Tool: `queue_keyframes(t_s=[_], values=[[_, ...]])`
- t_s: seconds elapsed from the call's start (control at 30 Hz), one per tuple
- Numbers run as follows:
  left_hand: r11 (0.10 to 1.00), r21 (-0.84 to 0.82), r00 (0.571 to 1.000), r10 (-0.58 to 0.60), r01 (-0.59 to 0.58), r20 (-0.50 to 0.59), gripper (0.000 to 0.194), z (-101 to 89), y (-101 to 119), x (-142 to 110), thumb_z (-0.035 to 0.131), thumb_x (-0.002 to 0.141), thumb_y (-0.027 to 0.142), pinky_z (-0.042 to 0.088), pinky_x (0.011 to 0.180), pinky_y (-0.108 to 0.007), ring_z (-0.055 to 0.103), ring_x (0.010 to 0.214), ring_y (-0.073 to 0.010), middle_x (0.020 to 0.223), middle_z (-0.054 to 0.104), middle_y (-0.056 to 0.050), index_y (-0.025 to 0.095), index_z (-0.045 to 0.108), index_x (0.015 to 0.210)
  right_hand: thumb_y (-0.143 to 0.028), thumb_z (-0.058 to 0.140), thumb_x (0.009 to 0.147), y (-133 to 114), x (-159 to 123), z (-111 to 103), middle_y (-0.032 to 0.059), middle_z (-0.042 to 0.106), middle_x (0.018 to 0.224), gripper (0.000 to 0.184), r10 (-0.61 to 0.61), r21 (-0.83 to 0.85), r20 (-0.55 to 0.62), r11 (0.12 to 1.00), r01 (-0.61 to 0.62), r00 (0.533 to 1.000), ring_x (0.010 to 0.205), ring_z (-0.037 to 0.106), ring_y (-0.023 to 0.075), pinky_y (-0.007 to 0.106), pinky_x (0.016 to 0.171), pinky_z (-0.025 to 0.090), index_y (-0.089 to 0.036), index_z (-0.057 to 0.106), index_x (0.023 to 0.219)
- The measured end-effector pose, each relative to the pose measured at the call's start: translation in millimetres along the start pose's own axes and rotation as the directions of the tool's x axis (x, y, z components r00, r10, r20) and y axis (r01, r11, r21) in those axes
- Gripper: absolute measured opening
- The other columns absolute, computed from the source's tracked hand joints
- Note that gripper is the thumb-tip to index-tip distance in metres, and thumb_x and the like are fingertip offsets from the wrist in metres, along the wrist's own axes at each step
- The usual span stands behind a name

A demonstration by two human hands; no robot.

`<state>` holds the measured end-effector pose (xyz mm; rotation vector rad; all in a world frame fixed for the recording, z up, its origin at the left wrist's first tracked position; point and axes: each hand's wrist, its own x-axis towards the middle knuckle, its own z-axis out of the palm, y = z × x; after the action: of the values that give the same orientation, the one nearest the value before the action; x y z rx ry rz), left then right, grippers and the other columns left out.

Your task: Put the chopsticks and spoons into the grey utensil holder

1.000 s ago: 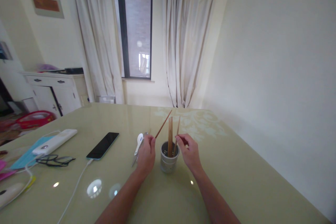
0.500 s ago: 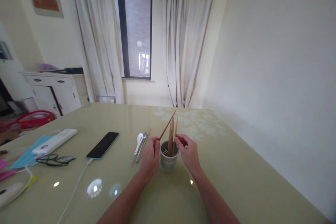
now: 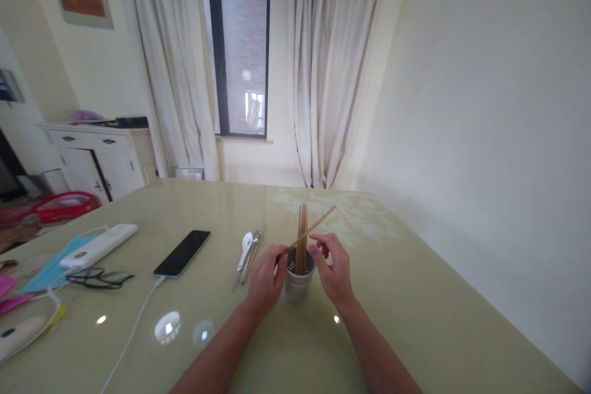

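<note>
A small metal holder cup (image 3: 298,286) stands on the glossy green table (image 3: 415,295), with several wooden chopsticks (image 3: 301,240) upright in it. My left hand (image 3: 265,277) sits just left of the cup, fingers pinched on one chopstick (image 3: 316,226) that slants up to the right across the bundle. My right hand (image 3: 333,271) hovers at the cup's right rim, fingers curled loosely near the upright chopsticks; I see nothing held in it.
A white spoon (image 3: 244,250) and a metal spoon (image 3: 252,246) lie left of the cup. Farther left are a dark phone (image 3: 181,252) on a white cable, glasses (image 3: 99,277), a white power bank (image 3: 99,245) and a blue mask. A wall runs along the right.
The chopstick in my left hand has tilted from steep to a low slant rightward over the cup. My right hand has let go of its chopstick, which now stands in the bundle.
</note>
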<state>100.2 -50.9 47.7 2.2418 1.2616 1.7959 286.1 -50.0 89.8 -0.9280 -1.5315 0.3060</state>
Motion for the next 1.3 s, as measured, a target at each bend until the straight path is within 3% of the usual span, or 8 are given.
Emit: queue_keyframes(t_s=[0.1,0.23,0.37,0.43,0.57,0.67,1.07,1.3], values=[[0.983,0.032,0.983,0.183,-0.183,-0.008,0.020,-1.5,2.4,-1.1,0.052,0.107,0.026,0.056,0.075,-0.027,0.070,0.083,-0.0160,0.092,0.074,-0.004,0.021,0.068,0.117,-0.037,0.068,0.100,-9.6,-4.3,-1.7,0.0059,0.074,0.090,0.020,-0.102,0.108,0.067,0.990,0.095,0.992,0.080,0.066,0.0207,0.032,0.072,0.054,-0.024,0.081,0.107],[0.969,0.073,0.972,0.236,-0.236,0.014,0.026,-4.7,2.0,0.9,0.048,0.109,0.026,0.057,0.082,-0.029,0.070,0.091,-0.0172,0.101,0.074,-0.006,0.023,0.068,0.124,-0.038,0.066,0.102,-12.2,-3.4,1.5,0.0069,0.078,0.092,0.019,0.059,0.326,0.040,0.943,-0.068,0.997,0.081,0.071,0.0208,0.033,0.073,0.056,-0.023,0.078,0.102],[0.971,0.238,1.000,0.017,-0.013,-0.017,0.035,-14.6,-14.6,13.3,0.036,0.111,0.028,0.054,0.090,-0.035,0.067,0.097,-0.0218,0.100,0.072,-0.009,0.019,0.069,0.110,-0.043,0.067,0.101,0.1,8.0,-6.0,0.0058,0.076,0.088,0.024,0.203,0.469,-0.179,0.878,-0.098,0.963,0.074,0.067,0.0185,0.031,0.066,0.053,-0.021,0.075,0.108],[0.893,0.433,0.988,-0.150,0.124,0.025,0.034,-21.2,-28.4,19.0,0.038,0.110,0.029,0.052,0.089,-0.037,0.066,0.095,-0.0243,0.096,0.071,-0.009,0.019,0.070,0.100,-0.043,0.069,0.099,6.9,12.9,-12.5,0.0045,0.075,0.086,0.028,0.223,0.454,-0.240,0.886,-0.094,0.945,0.073,0.064,0.0180,0.031,0.067,0.052,-0.020,0.075,0.114],[0.670,0.728,0.898,-0.398,0.146,0.186,0.027,-31.2,-50.8,18.9,0.047,0.105,0.026,0.049,0.090,-0.039,0.066,0.104,-0.0280,0.106,0.072,-0.011,0.020,0.072,0.102,-0.046,0.069,0.098,13.6,13.8,-15.3,0.0026,0.072,0.080,0.034,0.230,0.362,-0.137,0.917,-0.167,0.964,0.072,0.062,0.0180,0.032,0.069,0.053,-0.020,0.077,0.118],[0.596,0.792,0.834,-0.497,0.130,0.238,0.026,-33.5,-55.0,13.7,0.048,0.104,0.027,0.048,0.091,-0.041,0.065,0.111,-0.0301,0.113,0.072,-0.013,0.018,0.072,0.110,-0.048,0.067,0.098,14.4,9.9,-8.4,0.0036,0.072,0.080,0.036,0.223,0.259,0.014,0.941,-0.218,0.975,0.072,0.064,0.0186,0.031,0.069,0.053,-0.020,0.080,0.116],[0.561,0.812,0.787,-0.570,0.162,0.236,0.027,-32.4,-46.9,11.5,0.052,0.101,0.029,0.049,0.093,-0.045,0.066,0.113,-0.0330,0.113,0.073,-0.017,0.016,0.075,0.106,-0.055,0.066,0.097,15.5,7.5,-0.5,0.0086,0.075,0.089,0.040,0.208,0.041,0.158,0.975,-0.217,0.965,0.079,0.071,0.0227,0.032,0.067,0.055,-0.020,0.085,0.097],[0.644,0.744,0.814,-0.521,0.177,0.258,0.031,-22.6,-43.0,13.5,0.043,0.106,0.026,0.049,0.095,-0.042,0.068,0.114,-0.0312,0.114,0.074,-0.017,0.016,0.071,0.101,-0.061,0.064,0.096,19.7,5.2,2.3,0.0071,0.073,0.085,0.047,0.218,0.016,0.164,0.975,-0.223,0.962,0.077,0.070,0.0225,0.032,0.066,0.053,-0.019,0.083,0.089]])
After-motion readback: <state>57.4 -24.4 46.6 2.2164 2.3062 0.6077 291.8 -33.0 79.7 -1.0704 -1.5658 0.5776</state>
